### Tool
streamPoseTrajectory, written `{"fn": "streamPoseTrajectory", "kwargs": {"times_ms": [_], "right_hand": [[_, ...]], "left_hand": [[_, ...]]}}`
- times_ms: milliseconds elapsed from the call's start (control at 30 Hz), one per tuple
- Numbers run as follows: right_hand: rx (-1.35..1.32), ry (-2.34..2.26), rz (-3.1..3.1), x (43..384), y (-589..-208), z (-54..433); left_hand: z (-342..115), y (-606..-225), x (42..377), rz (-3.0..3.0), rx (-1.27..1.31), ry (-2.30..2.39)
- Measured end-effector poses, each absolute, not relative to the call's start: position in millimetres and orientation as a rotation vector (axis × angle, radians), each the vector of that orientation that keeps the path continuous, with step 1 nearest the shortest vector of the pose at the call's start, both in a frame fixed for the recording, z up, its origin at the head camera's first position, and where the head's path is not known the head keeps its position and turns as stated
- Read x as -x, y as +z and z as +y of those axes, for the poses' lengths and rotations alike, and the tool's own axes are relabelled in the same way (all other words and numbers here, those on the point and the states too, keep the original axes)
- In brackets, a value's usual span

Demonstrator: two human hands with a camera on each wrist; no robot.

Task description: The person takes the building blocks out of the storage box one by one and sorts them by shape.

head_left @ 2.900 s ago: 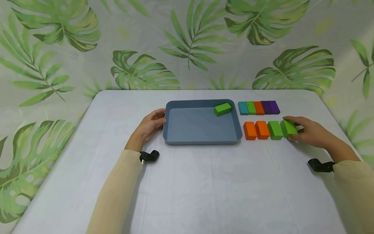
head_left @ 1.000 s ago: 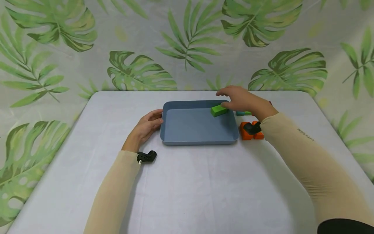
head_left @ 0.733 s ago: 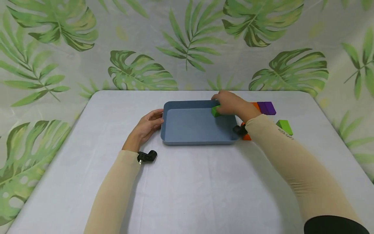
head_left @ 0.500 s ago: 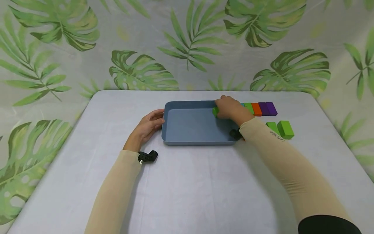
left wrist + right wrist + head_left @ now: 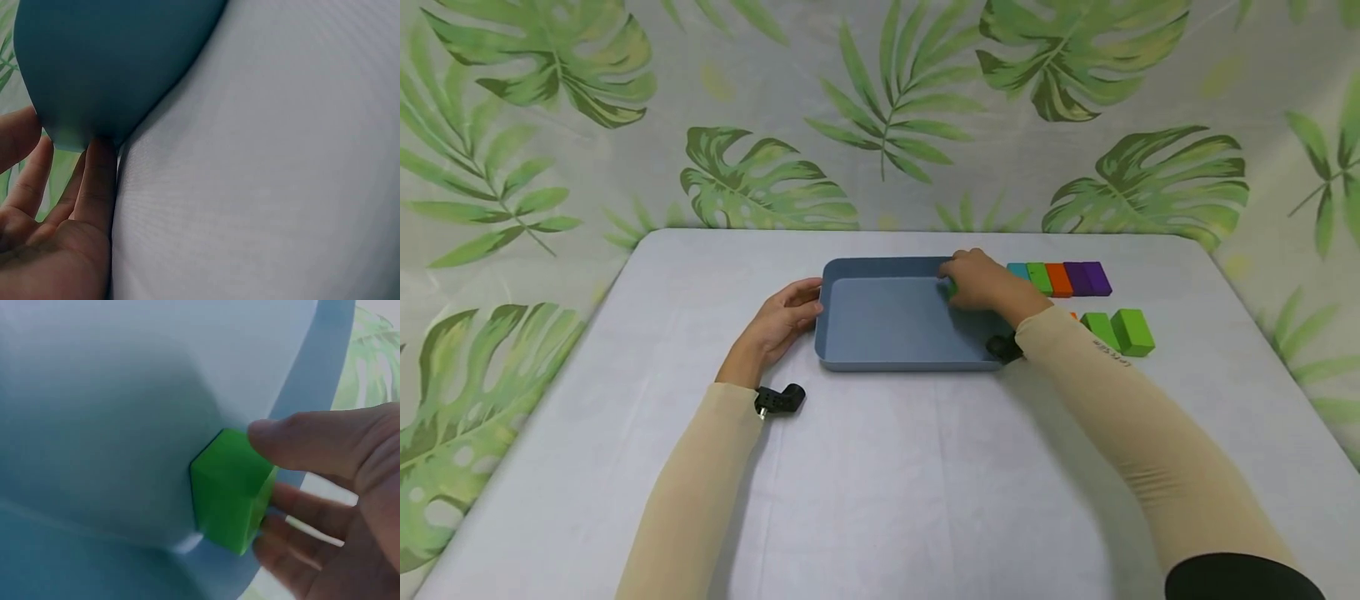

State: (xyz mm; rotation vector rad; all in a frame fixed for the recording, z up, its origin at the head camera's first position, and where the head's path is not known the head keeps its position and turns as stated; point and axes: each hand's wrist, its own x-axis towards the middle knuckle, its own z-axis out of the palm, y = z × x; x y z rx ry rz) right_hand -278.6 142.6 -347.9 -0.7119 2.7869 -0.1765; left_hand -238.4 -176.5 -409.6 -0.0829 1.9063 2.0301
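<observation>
A grey-blue tray (image 5: 880, 321) lies near the back of the white table. My left hand (image 5: 781, 321) rests against its left end; the left wrist view shows the straight fingers (image 5: 97, 181) touching the outer wall. Inside the tray's back right corner, my right hand (image 5: 983, 283) pinches a green block (image 5: 228, 494). In the right wrist view the thumb (image 5: 306, 440) lies on one side of this block and the fingertips on the other. From the head, the hand covers most of the block.
Right of the tray, a back row holds a blue block (image 5: 1018, 270), a green block, an orange block (image 5: 1058, 280) and purple blocks (image 5: 1087, 279). In front stand green blocks (image 5: 1133, 332); the right sleeve (image 5: 1120, 417) hides most of the orange there.
My right hand has left the green block at the right end of the front row, swung left over the tray, and closed its fingers round the green block inside. The left hand stays put.
</observation>
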Motion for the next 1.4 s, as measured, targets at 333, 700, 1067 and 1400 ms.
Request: {"fn": "streamPoseTrajectory", "kwargs": {"times_ms": [333, 700, 1067, 1400], "right_hand": [[0.604, -0.227, 2.823, 279.6, -349.7, 150.9], [0.609, -0.236, 2.786, 285.3, -352.8, 154.9], [0.528, -0.352, 2.678, 288.5, -356.5, 156.4], [0.620, -0.413, 2.695, 289.6, -357.9, 162.2]], "left_hand": [[-176.4, -410.3, 237.3, 1.903, 0.079, 2.031], [-176.4, -408.5, 237.8, 1.904, 0.083, 2.029], [-177.5, -409.0, 237.6, 1.896, 0.082, 2.041], [-178.1, -409.8, 238.6, 1.892, 0.075, 2.039]]}}
